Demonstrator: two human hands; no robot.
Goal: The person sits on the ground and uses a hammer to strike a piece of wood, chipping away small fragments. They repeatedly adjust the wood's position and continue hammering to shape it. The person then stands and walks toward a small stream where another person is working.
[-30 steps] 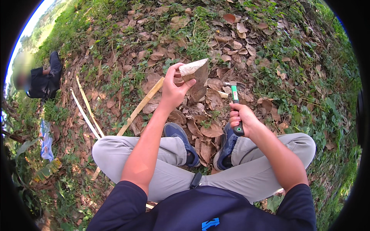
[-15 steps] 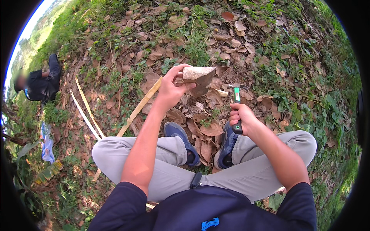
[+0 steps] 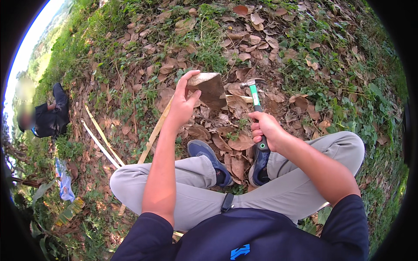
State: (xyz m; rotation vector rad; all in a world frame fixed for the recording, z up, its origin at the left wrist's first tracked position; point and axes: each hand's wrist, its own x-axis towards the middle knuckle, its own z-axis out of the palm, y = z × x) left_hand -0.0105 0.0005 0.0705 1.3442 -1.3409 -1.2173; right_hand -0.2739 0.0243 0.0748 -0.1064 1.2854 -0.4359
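My left hand (image 3: 183, 102) grips the edge of a wedge-like piece (image 3: 213, 91) with a pale, rough upper edge and a broad, dark brown flat face. The thumb is on the near side and the fingers curl over the far side; whether it is stone or metal I cannot tell. In my right hand (image 3: 269, 130) is a claw hammer (image 3: 254, 95), held by its green and black handle, its metal head pointing away from me. The hammer head hangs to the right of the piece, apart from it. A short pale stick (image 3: 244, 99) shows between them, partly hidden.
Dry brown leaves (image 3: 241, 142) and green weeds cover the ground. My blue shoes (image 3: 202, 153) are just below the hands. Long split wooden strips (image 3: 152, 141) lie to the left. Farther left are a crumpled plastic bag (image 3: 65, 185) and a seated person in dark clothes (image 3: 50, 115).
The piece in my left hand has tilted, showing more of its dark face. Both hands sit farther left in the picture, and the hammer head is slightly higher. The view has shifted a little.
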